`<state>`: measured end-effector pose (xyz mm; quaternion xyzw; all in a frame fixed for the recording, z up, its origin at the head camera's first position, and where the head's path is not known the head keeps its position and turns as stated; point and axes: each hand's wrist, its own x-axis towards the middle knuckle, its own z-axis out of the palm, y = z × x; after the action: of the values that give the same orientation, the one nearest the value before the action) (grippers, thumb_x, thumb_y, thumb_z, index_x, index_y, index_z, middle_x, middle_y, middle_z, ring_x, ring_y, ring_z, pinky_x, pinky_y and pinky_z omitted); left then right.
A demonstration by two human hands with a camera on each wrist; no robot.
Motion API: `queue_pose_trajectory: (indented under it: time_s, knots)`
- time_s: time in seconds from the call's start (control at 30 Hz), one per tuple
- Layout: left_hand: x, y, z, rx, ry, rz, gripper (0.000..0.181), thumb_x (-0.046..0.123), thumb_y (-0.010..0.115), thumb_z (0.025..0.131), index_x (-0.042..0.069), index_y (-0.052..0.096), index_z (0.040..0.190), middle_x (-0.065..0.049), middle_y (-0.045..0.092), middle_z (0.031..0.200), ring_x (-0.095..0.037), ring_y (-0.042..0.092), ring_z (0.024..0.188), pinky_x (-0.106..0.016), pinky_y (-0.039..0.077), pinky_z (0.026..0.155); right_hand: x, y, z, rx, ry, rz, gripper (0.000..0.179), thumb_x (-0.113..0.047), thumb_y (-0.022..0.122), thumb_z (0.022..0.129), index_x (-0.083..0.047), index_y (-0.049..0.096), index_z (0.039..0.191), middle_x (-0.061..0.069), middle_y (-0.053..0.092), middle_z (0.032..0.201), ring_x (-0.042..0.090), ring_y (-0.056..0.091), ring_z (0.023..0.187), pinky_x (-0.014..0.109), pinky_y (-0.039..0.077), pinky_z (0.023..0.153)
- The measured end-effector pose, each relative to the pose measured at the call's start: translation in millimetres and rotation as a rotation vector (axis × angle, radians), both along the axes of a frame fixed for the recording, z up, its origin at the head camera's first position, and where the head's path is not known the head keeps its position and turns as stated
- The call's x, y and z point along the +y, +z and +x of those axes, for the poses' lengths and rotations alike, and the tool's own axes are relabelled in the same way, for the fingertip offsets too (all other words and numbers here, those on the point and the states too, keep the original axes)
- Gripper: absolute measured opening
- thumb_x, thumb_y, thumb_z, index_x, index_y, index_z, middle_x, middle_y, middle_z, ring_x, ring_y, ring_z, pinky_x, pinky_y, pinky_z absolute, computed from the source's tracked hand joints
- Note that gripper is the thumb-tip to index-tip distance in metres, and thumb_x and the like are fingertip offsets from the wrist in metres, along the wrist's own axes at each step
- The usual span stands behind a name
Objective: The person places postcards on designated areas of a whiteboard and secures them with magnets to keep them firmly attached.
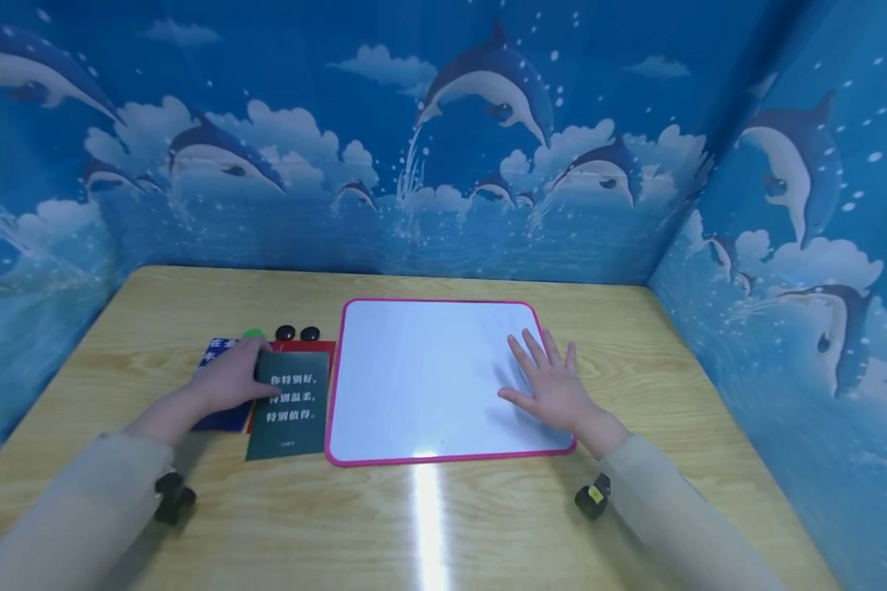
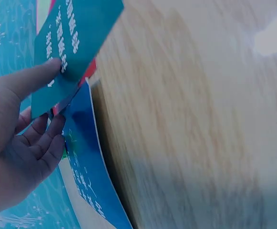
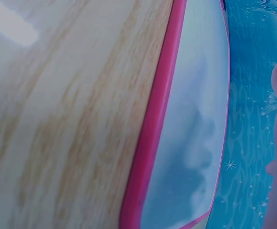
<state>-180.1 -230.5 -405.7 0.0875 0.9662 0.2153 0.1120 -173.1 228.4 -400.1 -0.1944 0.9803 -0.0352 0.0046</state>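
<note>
My left hand [image 1: 225,379] pinches a dark green card [image 1: 293,423] with white Chinese characters. In the left wrist view the thumb lies on the card's printed face, with the other fingers behind it. A red card [image 1: 310,345] lies partly hidden under the green one. Beside them is a dark blue card [image 1: 225,419] with white writing, partly covered by the left hand. My right hand [image 1: 558,396] is spread, palm down, over the right side of a pink-edged whiteboard [image 1: 421,377], holding nothing. Its shadow falls on the board; whether it touches cannot be told.
Two black round pieces [image 1: 285,332] [image 1: 310,334] sit behind the cards, and a green round piece [image 1: 253,333] shows beside the left fingers. Everything lies on a wood-grain table [image 1: 325,525]. A dolphin-print curtain [image 1: 303,222] borders the table's back and sides.
</note>
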Motion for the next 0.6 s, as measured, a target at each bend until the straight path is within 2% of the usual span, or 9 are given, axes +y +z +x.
queue_pose_trajectory:
  time_s: [0.23,0.6]
  knots:
    - [1.4,3.3,-0.8,-0.032,0.036,0.046,0.06,0.02,0.071,0.079,-0.01,0.043,0.122,-0.03,0.055,0.111,-0.038,0.057,0.097,-0.047,0.051,0.079,-0.5,0.1,-0.4,-0.009,-0.006,0.001,0.084,-0.059,0.051,0.086,-0.016,0.017,0.151,0.015,0.015,0.157,0.043,0.002,0.143,0.074,0.003,0.106]
    - [2.4,2.7,0.2,-0.076,0.099,0.129,0.058,0.015,0.066,0.083,-0.009,0.037,0.127,-0.03,0.055,0.109,-0.036,0.058,0.096,-0.041,0.051,0.074,0.8,-0.8,-1.1,-0.005,0.007,-0.004,0.084,-0.058,0.052,0.087,-0.016,0.017,0.151,0.015,0.015,0.156,0.044,0.004,0.143,0.074,0.004,0.105]
